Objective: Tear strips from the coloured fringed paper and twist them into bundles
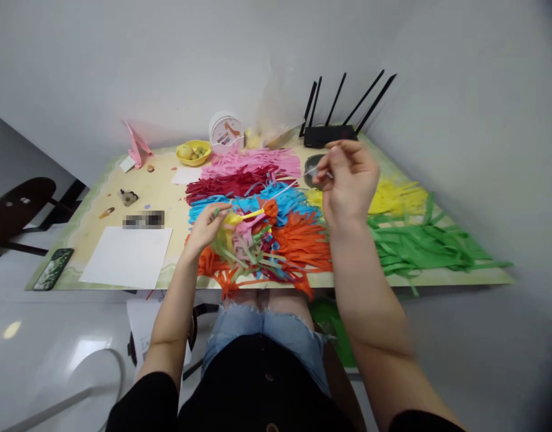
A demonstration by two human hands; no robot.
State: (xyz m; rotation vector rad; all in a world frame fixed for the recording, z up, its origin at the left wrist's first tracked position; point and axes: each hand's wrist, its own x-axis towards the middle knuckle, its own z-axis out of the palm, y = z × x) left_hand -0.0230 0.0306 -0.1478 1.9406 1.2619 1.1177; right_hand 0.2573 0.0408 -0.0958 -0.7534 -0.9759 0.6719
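Note:
My right hand (349, 180) is raised over the right of the table, its fingertips pinched on a thin white string (285, 190). Taut, the string slants down left to the orange knot of a garland of multicoloured strips (246, 240). My left hand (208, 225) is closed on the garland's left end, where a bit of green shows at the fingertips and a yellow strip leads to the knot. Beneath the garland lie fringed bundles of blue strips (285, 201) and orange strips (303, 243). What exactly sits inside the left fingers is partly hidden.
Dark red (231, 184), pink (258, 162), yellow (399, 195) and green (424, 246) strip bundles cover the table. A black router (330, 135) with upright antennas stands behind, near a dark bowl (309, 171). White paper (127, 257), a phone (53, 270) and a yellow fruit bowl (194, 157) lie left.

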